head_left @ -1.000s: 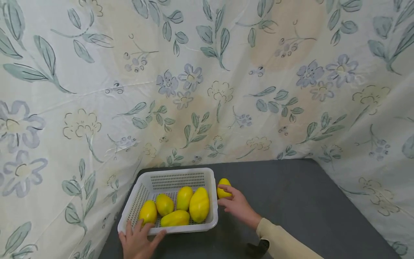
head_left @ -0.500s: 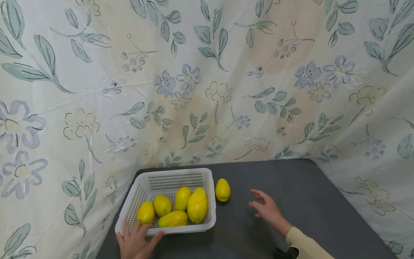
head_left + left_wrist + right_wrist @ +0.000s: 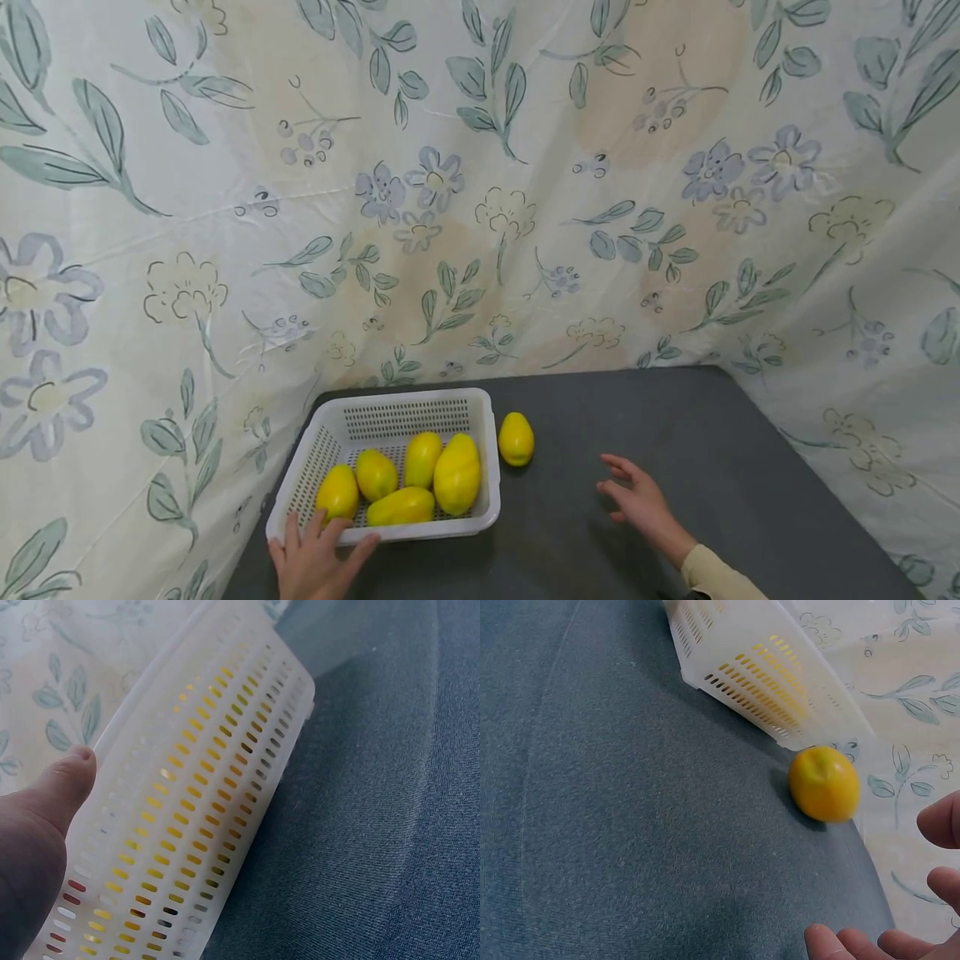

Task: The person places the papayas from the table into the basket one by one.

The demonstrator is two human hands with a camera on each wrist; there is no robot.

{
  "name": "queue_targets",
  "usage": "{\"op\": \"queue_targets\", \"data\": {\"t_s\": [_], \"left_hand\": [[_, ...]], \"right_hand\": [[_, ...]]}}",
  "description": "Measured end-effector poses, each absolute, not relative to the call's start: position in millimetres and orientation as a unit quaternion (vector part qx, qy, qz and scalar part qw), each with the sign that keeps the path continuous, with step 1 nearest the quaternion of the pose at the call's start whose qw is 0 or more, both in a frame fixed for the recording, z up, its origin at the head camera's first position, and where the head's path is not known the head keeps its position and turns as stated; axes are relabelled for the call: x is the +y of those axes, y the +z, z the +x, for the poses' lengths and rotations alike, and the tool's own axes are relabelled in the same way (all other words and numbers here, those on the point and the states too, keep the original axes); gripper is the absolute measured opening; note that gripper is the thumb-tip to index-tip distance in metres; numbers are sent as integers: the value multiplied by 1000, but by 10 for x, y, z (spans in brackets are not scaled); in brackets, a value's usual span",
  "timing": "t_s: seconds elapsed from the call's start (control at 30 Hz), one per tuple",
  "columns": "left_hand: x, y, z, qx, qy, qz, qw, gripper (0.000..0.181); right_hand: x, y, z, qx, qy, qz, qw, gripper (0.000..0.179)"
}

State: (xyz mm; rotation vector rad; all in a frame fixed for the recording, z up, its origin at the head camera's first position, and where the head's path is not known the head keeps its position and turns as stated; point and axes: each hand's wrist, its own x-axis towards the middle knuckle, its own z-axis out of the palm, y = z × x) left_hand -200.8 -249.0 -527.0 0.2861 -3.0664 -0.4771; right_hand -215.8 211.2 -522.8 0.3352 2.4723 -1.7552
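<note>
A white plastic basket with slotted walls holds several yellow mangoes. My left hand holds its near left corner, fingers over the rim and the thumb against the outer wall in the left wrist view. One mango lies outside, close to the basket's right side; the right wrist view shows the same mango end-on. My right hand hovers over the table to the right of that mango, apart from it. Its fingers are loosely bent and hold nothing.
The table has a dark grey cloth top. A floral curtain hangs along the back and both sides of the table. The basket stands at the table's left end.
My right hand has drawn away from the mango beside the basket, moving right and toward me. That mango stays beside the basket. My left hand keeps its place on the basket.
</note>
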Motion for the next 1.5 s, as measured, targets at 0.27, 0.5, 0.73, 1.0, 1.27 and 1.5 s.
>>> {"op": "queue_targets", "data": {"t_s": [0.27, 0.5, 0.73, 1.0, 1.27, 1.5], "left_hand": [[-2504, -5302, -2021, -985, -151, 86, 19, 98], [-2510, -5308, -2020, -985, -147, 86, 19, 100], [-2507, -5306, -2024, -985, -144, 88, 19, 98], [-2502, -5301, -2026, -986, -143, 89, 15, 100], [-2483, -5289, -2040, -986, -139, 91, 23, 101], [-2432, -5265, -2040, -990, -107, 87, 3, 98]], "right_hand": [[2120, -5236, -2141, 806, -578, 114, 51, 59], [2120, -5265, -2152, 810, -574, 109, 50, 58], [2117, -5276, -2165, 810, -574, 108, 51, 57], [2109, -5250, -2168, 809, -575, 106, 52, 58], [2020, -5170, -2376, 825, -558, 77, 43, 58], [1788, -5115, -2637, 845, -532, 45, 23, 55]]}}
